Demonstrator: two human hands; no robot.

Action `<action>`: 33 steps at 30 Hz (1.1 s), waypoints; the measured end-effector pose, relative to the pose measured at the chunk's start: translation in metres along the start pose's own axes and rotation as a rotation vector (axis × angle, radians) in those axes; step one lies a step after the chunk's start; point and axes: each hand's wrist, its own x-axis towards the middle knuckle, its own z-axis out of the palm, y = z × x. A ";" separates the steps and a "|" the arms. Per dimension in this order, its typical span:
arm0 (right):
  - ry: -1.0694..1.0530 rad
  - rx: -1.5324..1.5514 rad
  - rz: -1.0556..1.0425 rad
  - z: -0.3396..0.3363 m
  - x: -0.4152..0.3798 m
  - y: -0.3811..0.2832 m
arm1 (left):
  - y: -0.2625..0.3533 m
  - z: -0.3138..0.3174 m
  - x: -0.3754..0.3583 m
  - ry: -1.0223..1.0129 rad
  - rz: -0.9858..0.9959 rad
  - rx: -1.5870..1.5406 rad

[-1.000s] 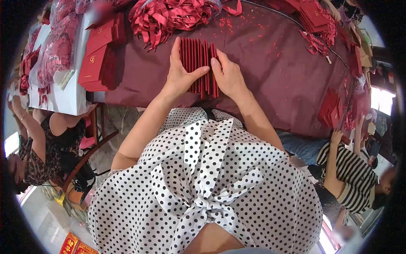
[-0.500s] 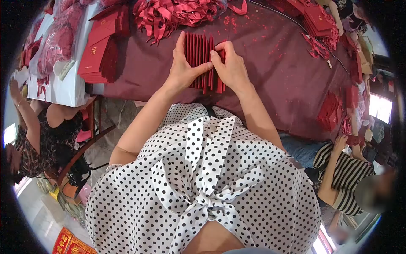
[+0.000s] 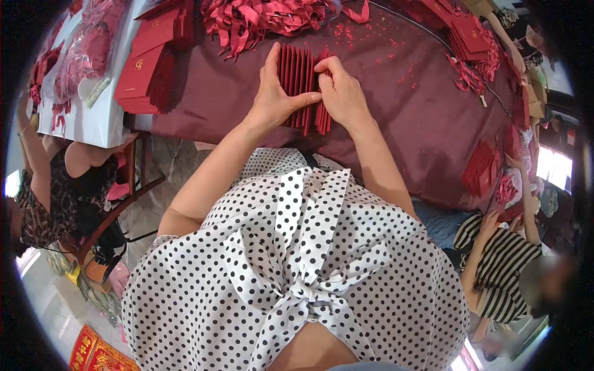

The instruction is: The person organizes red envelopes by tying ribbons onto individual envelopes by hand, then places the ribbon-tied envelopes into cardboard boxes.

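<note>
In front of me a row of thin red card pieces stands on edge on the dark red tablecloth, fanned slightly apart. My left hand braces the row, its fingers upright along the left side and its thumb stretched across the near part. At the right end, my right hand has its fingers bent around several pieces, with its thumb near my left thumb tip. The fingertips of my right hand are partly hidden behind the cards. Whether the pieces are envelopes or flat bags cannot be made out.
Stacked red cards with gold print lie at the left, beside a white box bearing plastic-wrapped red bundles. Red ribbons are heaped at the back. More red cards lie at the right. A person in stripes sits right.
My right hand has closed in more around the right-hand pieces, its fingers curling further. A gap between the pieces has shifted slightly right. The view has moved a little.
</note>
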 end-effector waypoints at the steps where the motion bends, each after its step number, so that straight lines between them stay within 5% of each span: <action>1: -0.004 0.000 0.000 -0.001 0.000 -0.004 | 0.001 0.000 0.000 -0.004 -0.002 0.008; 31: -0.120 -0.095 0.086 0.000 0.008 -0.016 | 0.007 -0.006 -0.003 -0.118 0.032 -0.032; 33: -0.078 -0.049 -0.040 0.005 0.007 -0.007 | 0.009 -0.007 -0.004 -0.134 0.017 -0.068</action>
